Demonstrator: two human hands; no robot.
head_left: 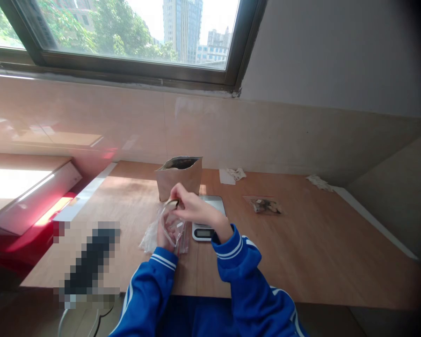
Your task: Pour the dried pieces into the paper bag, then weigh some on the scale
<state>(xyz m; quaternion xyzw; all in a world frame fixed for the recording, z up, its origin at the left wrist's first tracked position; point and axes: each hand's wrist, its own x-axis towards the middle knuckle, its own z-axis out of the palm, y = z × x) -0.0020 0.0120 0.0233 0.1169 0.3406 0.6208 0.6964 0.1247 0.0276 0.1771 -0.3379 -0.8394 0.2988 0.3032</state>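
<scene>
My left hand is closed around a clear plastic bag, holding it up above the table. Over the bag's mouth, my right hand pinches a small pale piece with a dark edge, too small to name surely. More clear plastic bags lie beneath and beside my left hand. Just behind the hands stands an open brown paper pouch, its inside dark. A kitchen scale with a small display sits on the table, partly covered by my right forearm.
A filled clear bag of dark and pale pieces lies to the right on the wooden table. Crumpled white material rests near the wall, with another bit farther right. A pixelated dark object is at the left.
</scene>
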